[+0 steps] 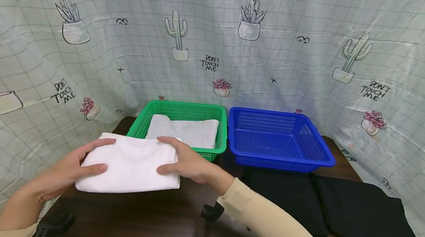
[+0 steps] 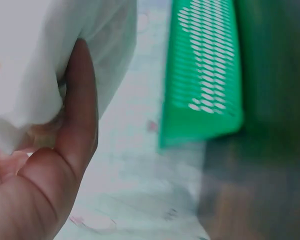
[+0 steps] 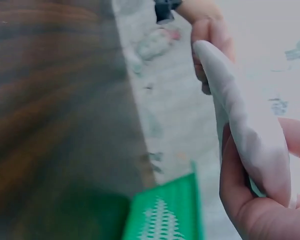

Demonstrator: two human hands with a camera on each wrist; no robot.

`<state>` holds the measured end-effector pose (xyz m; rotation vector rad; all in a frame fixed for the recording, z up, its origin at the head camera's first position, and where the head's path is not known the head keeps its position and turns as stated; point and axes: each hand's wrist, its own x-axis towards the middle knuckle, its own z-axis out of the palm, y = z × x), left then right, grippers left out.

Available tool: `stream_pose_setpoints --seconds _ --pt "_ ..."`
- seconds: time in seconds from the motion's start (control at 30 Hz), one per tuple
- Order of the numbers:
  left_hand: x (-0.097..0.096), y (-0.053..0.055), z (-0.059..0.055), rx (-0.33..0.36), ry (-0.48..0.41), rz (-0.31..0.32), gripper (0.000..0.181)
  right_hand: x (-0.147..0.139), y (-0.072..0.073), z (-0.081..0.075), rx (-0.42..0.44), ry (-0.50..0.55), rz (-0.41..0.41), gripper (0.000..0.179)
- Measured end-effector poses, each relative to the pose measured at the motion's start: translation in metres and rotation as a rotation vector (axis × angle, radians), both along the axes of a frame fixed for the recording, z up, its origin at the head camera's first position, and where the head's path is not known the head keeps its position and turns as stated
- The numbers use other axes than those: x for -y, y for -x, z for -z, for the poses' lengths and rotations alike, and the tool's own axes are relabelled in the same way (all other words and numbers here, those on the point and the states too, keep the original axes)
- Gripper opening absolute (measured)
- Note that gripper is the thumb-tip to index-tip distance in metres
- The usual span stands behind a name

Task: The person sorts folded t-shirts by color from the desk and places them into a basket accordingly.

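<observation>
there are two hands [image 1: 68, 168] [image 1: 189, 161], two white cloths [image 1: 132, 167] [image 1: 196, 130], two black cloths [image 1: 282, 196] [image 1: 362, 204], one green basket [image 1: 139, 121], one blue basket [image 1: 265, 139], one brown table [image 1: 139, 211] and one curtain [image 1: 132, 63].

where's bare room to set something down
Bare: inside the blue basket, and the dark table left of the right sleeve, below the held cloth. Crowded: the green basket, with white cloth inside, and the table's right, under black fabric.
</observation>
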<state>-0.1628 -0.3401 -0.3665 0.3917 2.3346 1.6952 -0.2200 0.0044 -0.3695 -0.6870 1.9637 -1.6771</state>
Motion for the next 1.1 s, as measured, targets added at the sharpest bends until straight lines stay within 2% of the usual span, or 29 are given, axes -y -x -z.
stream_pose_setpoints --seconds 0.1,0.23,0.33,0.47,0.67,0.8,0.93,1.1 --pt "-0.012 0.01 -0.019 -0.064 0.005 0.001 0.064 -0.011 0.009 -0.019 -0.037 0.006 0.035 0.083" --pt "-0.031 0.034 -0.037 -0.099 0.023 -0.016 0.068 -0.027 0.03 -0.033 -0.044 0.008 0.082 0.078" --pt "-0.045 0.057 -0.044 -0.092 0.047 -0.023 0.073 -0.038 0.05 -0.034 -0.043 0.005 0.123 0.076" --pt "-0.063 0.089 -0.046 -0.068 0.053 -0.008 0.08 -0.052 0.076 -0.028 -0.07 -0.027 0.216 0.076" --pt "-0.086 0.134 -0.038 0.005 -0.002 0.01 0.084 -0.061 0.106 -0.014 -0.103 -0.089 0.325 0.077" --pt "-0.094 0.159 -0.024 0.043 -0.019 0.002 0.083 -0.062 0.118 -0.005 -0.103 -0.097 0.349 0.077" --pt "-0.096 0.176 -0.008 0.067 -0.019 -0.018 0.083 -0.063 0.128 0.003 -0.093 -0.097 0.356 0.078" --pt "-0.101 0.186 0.011 0.094 -0.011 -0.063 0.084 -0.06 0.136 0.015 -0.08 -0.106 0.383 0.078"
